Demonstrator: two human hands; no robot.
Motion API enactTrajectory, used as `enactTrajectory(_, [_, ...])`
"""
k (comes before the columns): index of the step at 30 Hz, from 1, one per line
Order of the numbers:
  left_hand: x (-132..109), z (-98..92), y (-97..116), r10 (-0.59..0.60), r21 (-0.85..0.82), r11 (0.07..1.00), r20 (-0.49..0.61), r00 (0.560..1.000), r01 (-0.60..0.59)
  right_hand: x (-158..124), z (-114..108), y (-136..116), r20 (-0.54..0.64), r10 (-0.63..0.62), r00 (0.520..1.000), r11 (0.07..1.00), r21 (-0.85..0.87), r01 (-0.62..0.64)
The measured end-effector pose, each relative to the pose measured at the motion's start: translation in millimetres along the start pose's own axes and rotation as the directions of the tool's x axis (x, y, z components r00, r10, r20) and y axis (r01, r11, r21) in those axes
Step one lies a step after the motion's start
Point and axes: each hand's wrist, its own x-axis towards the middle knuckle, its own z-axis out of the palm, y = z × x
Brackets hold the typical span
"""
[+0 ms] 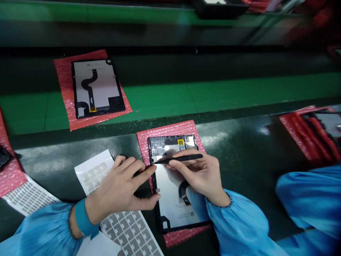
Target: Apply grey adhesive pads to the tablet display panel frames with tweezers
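Note:
A tablet screen assembly [173, 199] lies face down on a pink bubble-wrap sheet [145, 142], its silvery back showing. My right hand [199, 170] grips black tweezers [183, 158], and their tip meets the panel's left edge. Over that same edge rests my left hand [128, 185], thumb and forefinger apart, holding nothing; both fingertips touch the frame. A yellow tape patch [180, 142] sits near the panel's upper end. Beneath and beside my left hand are sheets of grey die-cut stickers [133, 231]. Whether the tweezers pinch a small piece is too small to tell.
Another screen assembly [102, 83] lies on pink bubble wrap on the green belt [160, 99] beyond the table edge. Wrapped panels [314, 131] are stacked at the right, near a co-worker's blue sleeve [309, 195]. At far left are more bubble wrap [13, 177] and a label sheet [30, 195].

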Motion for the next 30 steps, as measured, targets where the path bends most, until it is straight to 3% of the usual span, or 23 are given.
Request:
enactTrajectory(5, [0, 3.0, 1, -0.035, -0.011, 0.999, 0.007, 0.999, 0.035, 0, 4, 2, 0.012, 0.020, 1.000, 1.000, -0.010, -0.020])
enactTrajectory(8, [0, 4.3, 4, -0.070, -0.020, 0.997, 0.012, 0.998, 0.070, 4, 7, 0, -0.062, 0.028, 0.998, 1.000, 0.001, -0.028])
enactTrajectory(12, [-2, 3.3, 5, -0.092, -0.015, 0.996, 0.012, 0.996, 0.092, 7, -17, -18, -0.194, 0.017, 0.981, 0.984, 0.176, 0.018])
enactTrajectory(13, [-4, 3.0, 5, -0.095, -0.004, 0.996, 0.017, 0.995, 0.095, 4, -28, -22, -0.251, 0.007, 0.968, 0.988, 0.151, 0.033])
enactTrajectory(15, [-7, 3.3, 7, -0.101, 0.029, 0.995, 0.037, 0.994, 0.100, -6, -50, -27, -0.376, -0.005, 0.927, 0.996, -0.084, -0.029])
enactTrajectory(17, [-11, 4.9, 11, -0.121, 0.063, 0.991, 0.059, 0.991, 0.117, -16, -63, -23, -0.324, 0.116, 0.939, 0.853, -0.452, -0.261])
enactTrajectory(18, [-12, 5.6, 14, -0.136, 0.074, 0.989, 0.071, 0.988, 0.131, -20, -65, -19, -0.276, 0.183, 0.944, 0.775, -0.550, -0.311])
enactTrajectory(19, [-13, 5.4, 16, -0.154, 0.079, 0.986, 0.085, 0.984, 0.147, -22, -64, -15, -0.213, 0.245, 0.946, 0.738, -0.591, -0.324])
enactTrajectory(21, [-12, -0.9, 18, -0.184, 0.063, 0.982, 0.133, 0.974, 0.177, -21, -57, -9, -0.064, 0.313, 0.948, 0.766, -0.573, -0.292])
enactTrajectory(23, [-6, -20.4, 10, -0.233, 0.057, 0.972, 0.188, 0.954, 0.227, -10, -49, -13, 0.077, 0.319, 0.945, 0.826, -0.512, -0.237])
enactTrajectory(25, [1, -55.2, -11, -0.386, 0.132, 0.920, 0.159, 0.909, 0.368, 16, -43, -29, 0.159, 0.272, 0.949, 0.854, -0.494, -0.162])
enactTrajectory(27, [7, -100.1, -43, -0.591, 0.238, 0.784, 0.001, 0.807, 0.574, 55, -37, -55, 0.169, 0.147, 0.974, 0.843, -0.536, -0.034])
enactTrajectory(30, [11, -164.5, -88, -0.705, 0.248, 0.651, -0.153, 0.693, 0.717, 122, -22, -102, 0.153, -0.136, 0.979, 0.773, -0.602, 0.201])
